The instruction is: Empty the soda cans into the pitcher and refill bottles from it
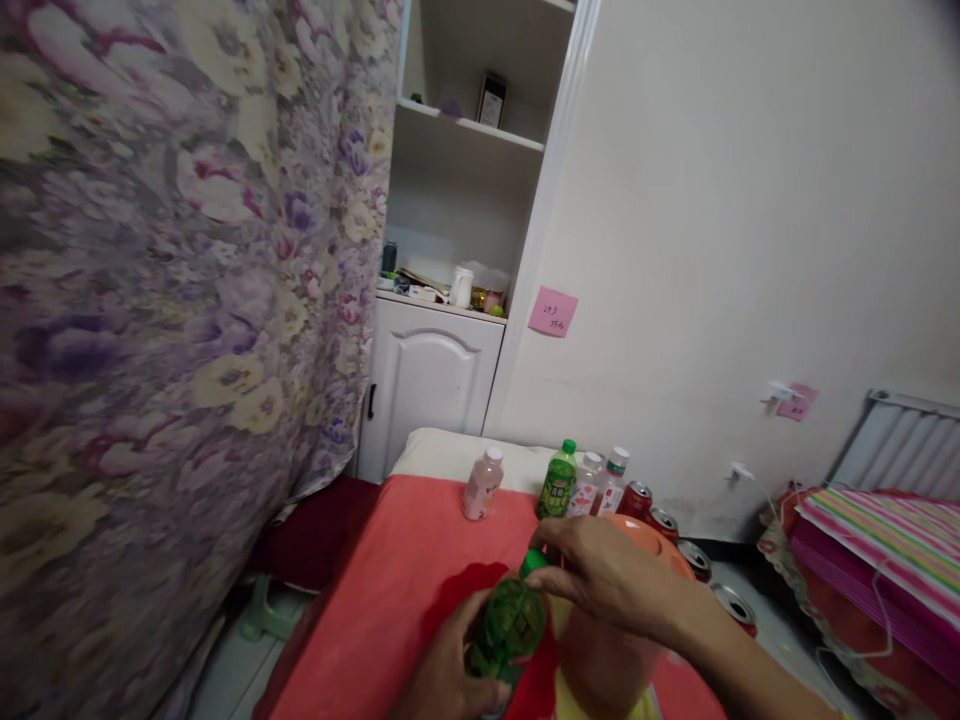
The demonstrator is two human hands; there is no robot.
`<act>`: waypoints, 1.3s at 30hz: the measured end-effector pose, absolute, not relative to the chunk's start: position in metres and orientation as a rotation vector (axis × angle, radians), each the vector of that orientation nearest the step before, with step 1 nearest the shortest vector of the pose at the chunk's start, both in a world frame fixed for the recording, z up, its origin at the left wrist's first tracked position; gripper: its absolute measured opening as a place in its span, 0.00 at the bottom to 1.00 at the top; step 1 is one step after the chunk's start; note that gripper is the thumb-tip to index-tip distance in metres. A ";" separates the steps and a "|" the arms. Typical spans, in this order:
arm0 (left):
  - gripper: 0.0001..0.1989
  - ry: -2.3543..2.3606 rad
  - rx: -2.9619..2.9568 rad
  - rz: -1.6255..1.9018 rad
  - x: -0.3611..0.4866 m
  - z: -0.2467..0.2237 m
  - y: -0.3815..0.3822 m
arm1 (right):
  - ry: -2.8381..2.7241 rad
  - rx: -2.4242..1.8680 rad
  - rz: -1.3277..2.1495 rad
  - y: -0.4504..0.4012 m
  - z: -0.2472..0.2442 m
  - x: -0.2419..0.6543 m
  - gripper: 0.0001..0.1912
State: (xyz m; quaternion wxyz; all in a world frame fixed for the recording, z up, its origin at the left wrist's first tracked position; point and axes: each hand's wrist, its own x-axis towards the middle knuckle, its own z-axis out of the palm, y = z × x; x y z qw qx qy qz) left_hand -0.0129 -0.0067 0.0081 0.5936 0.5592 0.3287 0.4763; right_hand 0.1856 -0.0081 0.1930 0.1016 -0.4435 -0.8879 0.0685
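My left hand is wrapped round the body of a green plastic drink bottle, low over the front of the table. The fingers of my right hand are closed on the bottle's green cap. Whether the cap sits tight or loose on the neck, I cannot tell. Below my right forearm stands an orange plastic container, partly hidden by my hand and arm. Farther back is another green-capped bottle, upright, with a white-capped clear bottle beside it.
A pinkish bottle stands apart on the red tablecloth. Another white-capped bottle and several cans line the right side. Behind are a white cabinet and a wall; a floral curtain hangs left, a bed stands right.
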 end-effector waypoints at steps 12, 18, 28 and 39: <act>0.39 0.772 1.313 1.104 -0.013 0.011 -0.007 | -2.566 -1.392 0.086 -0.012 0.182 0.185 0.21; 0.39 0.766 1.292 1.114 -0.015 0.010 -0.005 | -2.575 -1.332 0.095 -0.015 0.178 0.183 0.15; 0.40 0.782 1.331 1.098 -0.015 0.006 -0.002 | -2.498 -1.312 0.131 -0.016 0.176 0.183 0.13; 0.39 0.829 1.344 1.088 -0.013 0.012 -0.006 | -2.490 -1.325 0.203 -0.015 0.170 0.183 0.12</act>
